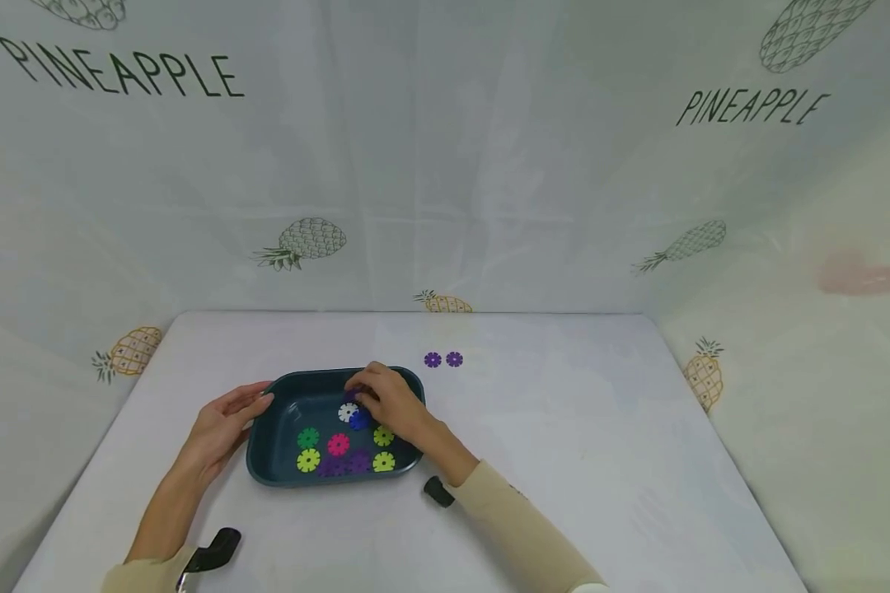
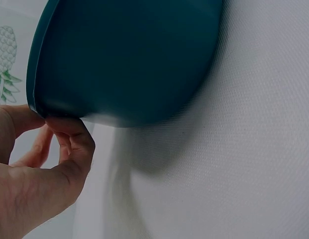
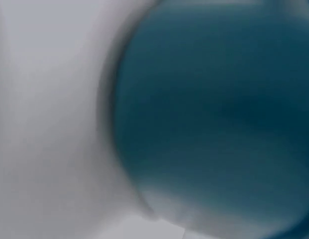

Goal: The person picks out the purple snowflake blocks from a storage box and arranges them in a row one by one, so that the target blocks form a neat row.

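Observation:
A dark teal tray (image 1: 285, 471) with a raised rim sits on the white table, left of the middle. My left hand (image 1: 225, 424) pinches its left rim between thumb and fingers; the left wrist view shows this hand (image 2: 50, 164) at the tray's edge (image 2: 129, 64). My right hand (image 1: 389, 402) reaches over the right side of the tray, its curled fingertips pinching a purple notched disc (image 1: 352, 396), partly hidden. Close below lie a white disc (image 1: 347, 412) and a blue disc (image 1: 359, 421). The right wrist view is blurred, mostly the tray's side (image 3: 209, 109).
Green (image 1: 307, 437), pink (image 1: 338, 445), yellow (image 1: 307, 460) and purple discs (image 1: 358, 462) lie in the tray's near half. Two purple discs (image 1: 443, 359) sit side by side on the table (image 1: 564, 445), beyond the tray's right end. A pineapple-print curtain (image 1: 489, 165) hangs behind.

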Demonstrator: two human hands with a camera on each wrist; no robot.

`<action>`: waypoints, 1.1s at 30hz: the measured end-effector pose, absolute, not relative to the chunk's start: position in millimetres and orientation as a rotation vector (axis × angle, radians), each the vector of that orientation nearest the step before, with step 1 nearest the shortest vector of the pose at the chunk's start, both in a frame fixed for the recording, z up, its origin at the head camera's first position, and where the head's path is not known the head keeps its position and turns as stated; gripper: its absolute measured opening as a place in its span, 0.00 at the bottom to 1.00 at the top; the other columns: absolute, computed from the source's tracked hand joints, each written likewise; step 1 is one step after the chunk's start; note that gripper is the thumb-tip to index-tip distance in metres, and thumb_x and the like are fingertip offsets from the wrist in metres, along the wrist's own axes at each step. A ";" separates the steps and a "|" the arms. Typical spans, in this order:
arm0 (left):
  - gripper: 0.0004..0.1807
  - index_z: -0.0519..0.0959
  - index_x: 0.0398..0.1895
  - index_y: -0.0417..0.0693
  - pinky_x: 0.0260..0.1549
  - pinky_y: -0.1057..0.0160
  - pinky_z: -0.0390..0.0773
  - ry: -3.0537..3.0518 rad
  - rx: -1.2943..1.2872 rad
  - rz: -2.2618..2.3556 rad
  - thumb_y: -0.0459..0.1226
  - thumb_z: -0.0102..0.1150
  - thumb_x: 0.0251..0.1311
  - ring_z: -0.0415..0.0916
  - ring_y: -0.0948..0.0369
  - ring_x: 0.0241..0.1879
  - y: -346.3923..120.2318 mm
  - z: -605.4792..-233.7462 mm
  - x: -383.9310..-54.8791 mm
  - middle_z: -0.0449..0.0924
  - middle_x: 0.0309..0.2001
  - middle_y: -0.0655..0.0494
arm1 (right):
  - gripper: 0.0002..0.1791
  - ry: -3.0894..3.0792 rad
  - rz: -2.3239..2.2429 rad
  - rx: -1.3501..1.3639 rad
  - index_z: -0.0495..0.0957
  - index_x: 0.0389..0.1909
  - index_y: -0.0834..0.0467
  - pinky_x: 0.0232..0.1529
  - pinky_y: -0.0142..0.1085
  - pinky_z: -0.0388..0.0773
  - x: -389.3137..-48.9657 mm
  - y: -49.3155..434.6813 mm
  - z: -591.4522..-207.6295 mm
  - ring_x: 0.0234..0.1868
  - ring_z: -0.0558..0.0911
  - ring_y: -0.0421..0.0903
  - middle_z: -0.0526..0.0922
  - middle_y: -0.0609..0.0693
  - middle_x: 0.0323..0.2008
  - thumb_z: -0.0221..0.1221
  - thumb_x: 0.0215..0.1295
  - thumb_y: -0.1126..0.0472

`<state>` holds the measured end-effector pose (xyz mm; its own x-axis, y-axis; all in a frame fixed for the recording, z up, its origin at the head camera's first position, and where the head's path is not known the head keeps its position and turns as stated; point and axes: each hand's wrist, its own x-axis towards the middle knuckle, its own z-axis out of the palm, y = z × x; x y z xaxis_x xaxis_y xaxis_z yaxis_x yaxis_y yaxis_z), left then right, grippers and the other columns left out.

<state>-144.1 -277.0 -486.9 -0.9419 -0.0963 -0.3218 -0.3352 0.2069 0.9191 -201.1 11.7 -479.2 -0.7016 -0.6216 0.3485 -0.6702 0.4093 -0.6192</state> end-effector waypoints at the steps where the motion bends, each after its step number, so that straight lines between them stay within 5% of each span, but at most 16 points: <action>1: 0.38 0.68 0.74 0.44 0.44 0.73 0.77 2.280 -0.416 1.821 0.55 0.63 0.69 0.75 0.72 0.49 -277.3 -486.5 -144.4 0.77 0.52 0.67 | 0.10 -2.583 1.192 1.178 0.84 0.50 0.63 0.49 0.26 0.77 -201.9 13.7 -477.6 0.45 0.82 0.45 0.81 0.55 0.43 0.61 0.71 0.72; 33: 0.36 0.71 0.72 0.46 0.44 0.73 0.77 2.262 -0.443 1.866 0.54 0.65 0.67 0.75 0.72 0.48 -276.4 -484.1 -143.0 0.77 0.49 0.72 | 0.11 -2.484 1.503 0.485 0.85 0.50 0.61 0.50 0.43 0.83 -240.6 103.2 -493.4 0.47 0.85 0.53 0.84 0.56 0.46 0.66 0.68 0.69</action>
<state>-143.0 -276.4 -484.1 -0.9403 -0.1162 -0.3200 -0.3362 0.1698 0.9263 -240.6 103.2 -493.4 -0.9267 -0.1745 0.3328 -0.3758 0.4300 -0.8209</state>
